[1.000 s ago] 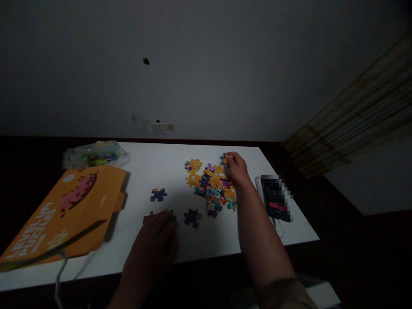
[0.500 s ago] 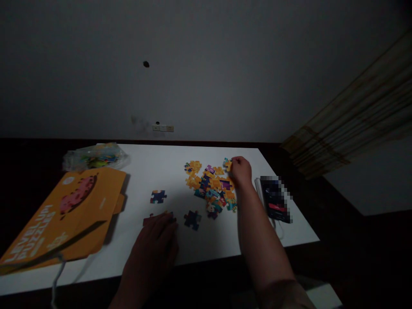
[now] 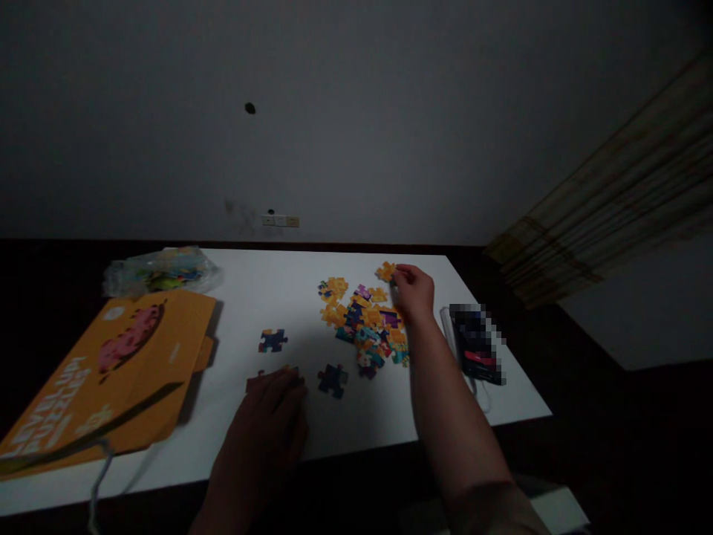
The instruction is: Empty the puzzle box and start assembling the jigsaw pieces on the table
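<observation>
My right hand pinches a yellow jigsaw puzzle piece between thumb and fingertips, just beyond the far right side of a heap of puzzle pieces. The heap is yellow, purple, teal and dark blue, with pieces overlapping. My left hand lies low on the near part of the table, its fingers over a reddish puzzle piece that they partly hide. Close to its fingertips, a dark blue puzzle piece lies on the right and another blue piece farther back.
An orange puzzle box fills the left of the white table. Behind it lies a clear plastic bag of colourful pieces. To the right of my forearm is a phone, partly pixelated. A grey cord hangs at the front left.
My right hand has shifted slightly away from me, its fingers reaching out more. The piece at its fingertips now shows yellow, where teal and yellow showed before. My left hand has stayed put.
</observation>
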The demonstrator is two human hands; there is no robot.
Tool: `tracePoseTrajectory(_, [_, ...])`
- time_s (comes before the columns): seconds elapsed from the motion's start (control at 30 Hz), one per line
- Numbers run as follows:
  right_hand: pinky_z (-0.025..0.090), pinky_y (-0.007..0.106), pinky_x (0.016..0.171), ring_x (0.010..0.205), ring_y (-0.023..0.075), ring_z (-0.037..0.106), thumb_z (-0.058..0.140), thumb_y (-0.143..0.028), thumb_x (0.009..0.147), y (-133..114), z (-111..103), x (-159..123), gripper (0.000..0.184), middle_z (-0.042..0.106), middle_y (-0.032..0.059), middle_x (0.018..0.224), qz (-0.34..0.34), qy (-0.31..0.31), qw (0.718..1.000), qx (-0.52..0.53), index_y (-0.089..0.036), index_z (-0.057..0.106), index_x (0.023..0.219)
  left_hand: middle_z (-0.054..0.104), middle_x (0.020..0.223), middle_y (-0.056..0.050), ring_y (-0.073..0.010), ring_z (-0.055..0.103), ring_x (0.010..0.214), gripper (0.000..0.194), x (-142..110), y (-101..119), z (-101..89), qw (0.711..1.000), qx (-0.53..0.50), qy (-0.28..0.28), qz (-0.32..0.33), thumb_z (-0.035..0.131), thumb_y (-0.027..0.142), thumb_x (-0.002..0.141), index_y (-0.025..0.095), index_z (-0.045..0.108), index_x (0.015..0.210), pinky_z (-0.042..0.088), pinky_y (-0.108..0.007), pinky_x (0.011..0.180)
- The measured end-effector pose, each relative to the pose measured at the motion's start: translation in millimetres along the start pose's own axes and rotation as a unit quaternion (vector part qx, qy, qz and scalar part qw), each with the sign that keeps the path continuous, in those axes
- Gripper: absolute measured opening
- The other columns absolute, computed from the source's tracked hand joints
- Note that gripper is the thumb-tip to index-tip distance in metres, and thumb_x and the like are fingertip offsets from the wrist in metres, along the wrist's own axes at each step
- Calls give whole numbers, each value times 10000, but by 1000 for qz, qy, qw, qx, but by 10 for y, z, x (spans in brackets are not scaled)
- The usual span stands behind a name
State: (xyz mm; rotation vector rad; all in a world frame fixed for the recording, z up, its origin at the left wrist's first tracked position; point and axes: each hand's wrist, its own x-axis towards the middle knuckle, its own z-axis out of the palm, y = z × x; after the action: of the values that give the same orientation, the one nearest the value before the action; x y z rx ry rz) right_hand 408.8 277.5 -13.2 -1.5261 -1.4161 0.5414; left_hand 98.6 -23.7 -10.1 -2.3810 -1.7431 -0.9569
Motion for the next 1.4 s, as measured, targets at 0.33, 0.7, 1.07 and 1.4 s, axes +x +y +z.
tracePoseTrajectory(0.33, [561,374,1097,1216,287,751,676,-187,941,-240,-115,-122,356,868,81,1243,-95,-168,946,-259,-251,905,1206,810,1387,-123,-351,775,1316,318,-4,-3,3,1000,-4,-2,3,623,150,1034,282,785,1273,698,-624,1119])
tracePoseTrajectory(0.7, [548,365,1082,1194,268,726,642,-242,1048,-270,-169,-124,326,814,125,1275,-144,-184,939,-252,-189,882,1262,814,1375,-125,-351,786,1307,322,1,21,-5,1000,2,-1,-3,608,162,1032,287,785,1271,702,-617,1109])
tracePoseTrajectory(1.07, [556,384,934,1093,287,754,641,-322,1035,-439,-160,-225,246,849,97,1163,-127,-205,943,-230,-271,879,1063,805,1399,-120,-347,774,1326,318,-20,4,25,1000,-4,1,-7,610,144,1039,275,785,1269,691,-651,1128])
tracePoseTrajectory(1.4, [542,358,821,924,263,708,861,-405,909,-589,1,-421,207,794,60,1029,-129,-344,914,-170,-256,736,979,811,1395,-112,-335,778,1334,345,-18,38,16,1000,-10,6,-16,625,127,1020,287,792,1277,691,-612,1140])
